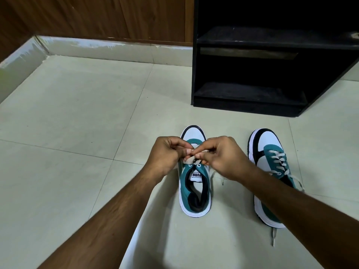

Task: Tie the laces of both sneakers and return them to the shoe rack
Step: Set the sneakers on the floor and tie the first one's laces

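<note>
Two teal, white and black sneakers stand on the tiled floor, toes pointing away from me. The left sneaker (pixel 195 189) sits under my hands. My left hand (pixel 167 154) and my right hand (pixel 223 156) meet above its tongue, both pinching its cream laces (pixel 191 160) bunched between the fingertips. One lace end trails down on the right side of that shoe. The right sneaker (pixel 269 171) lies apart to the right, partly hidden by my right forearm, with its laces loose and one end trailing on the floor behind the heel.
A black shoe rack (pixel 252 74) with open shelves stands on the floor beyond the sneakers, at the upper right. A wooden wall with a pale tiled skirting (pixel 97 48) runs along the back and left. Pale floor tiles (pixel 77 113) spread to the left.
</note>
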